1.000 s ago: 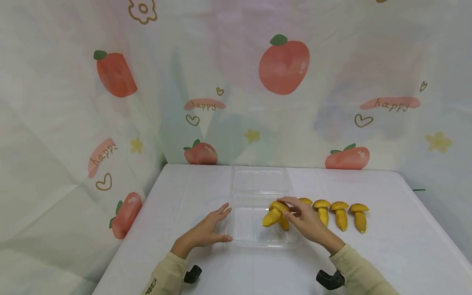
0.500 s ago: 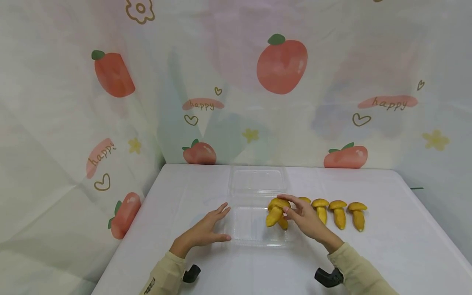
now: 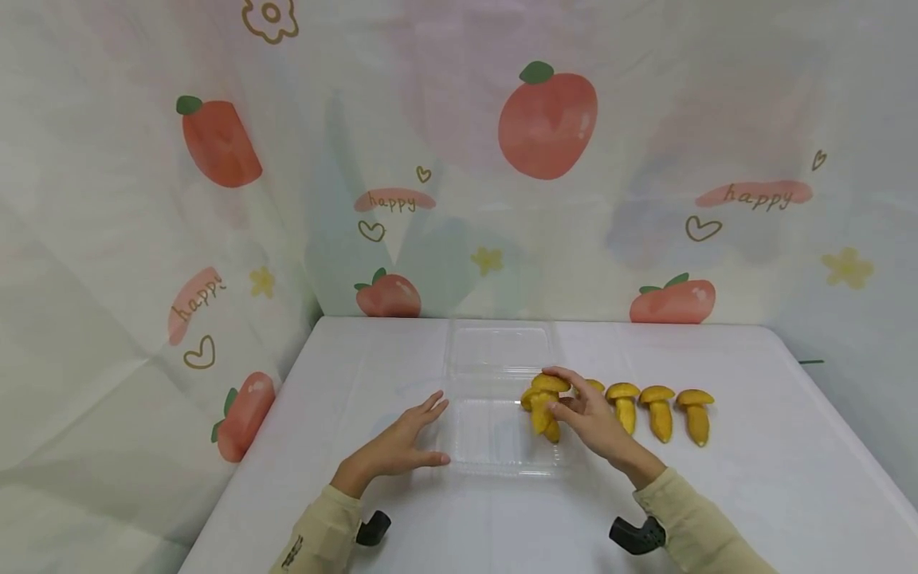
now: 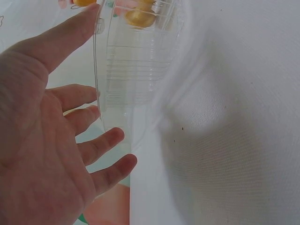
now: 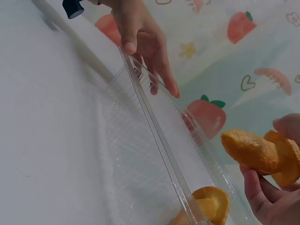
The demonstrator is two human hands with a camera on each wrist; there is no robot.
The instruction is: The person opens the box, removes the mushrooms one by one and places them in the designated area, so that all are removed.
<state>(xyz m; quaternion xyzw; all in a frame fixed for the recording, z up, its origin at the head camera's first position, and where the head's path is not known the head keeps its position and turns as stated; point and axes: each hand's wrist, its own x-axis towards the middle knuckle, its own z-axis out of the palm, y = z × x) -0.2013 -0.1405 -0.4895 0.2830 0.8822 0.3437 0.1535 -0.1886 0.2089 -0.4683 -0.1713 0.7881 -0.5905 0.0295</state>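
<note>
In the head view my right hand (image 3: 598,422) pinches a yellow mushroom (image 3: 551,384) by its cap, above the right part of a clear plastic box (image 3: 495,470). Its stem points down towards me. Behind and partly below it, another yellow mushroom (image 5: 213,205) lies inside the box, as the right wrist view shows. At the box's left side is my left hand (image 3: 394,446), fingers spread and fairly straight. The left wrist view has its thumb and fingertips (image 4: 91,21) at the box's rim, with nothing gripped.
The box's clear lid (image 3: 502,348) lies flipped back towards the rear of the white table (image 3: 746,494). To the right of my right hand, several yellow mushrooms (image 3: 660,414) lie in a row, one partly hidden by that hand. A printed curtain (image 3: 459,159) closes off the back.
The held mushroom has turned from slanting down-left to stem almost straight down, and it has moved slightly up and right over the other one. My left hand stays at the box's side.
</note>
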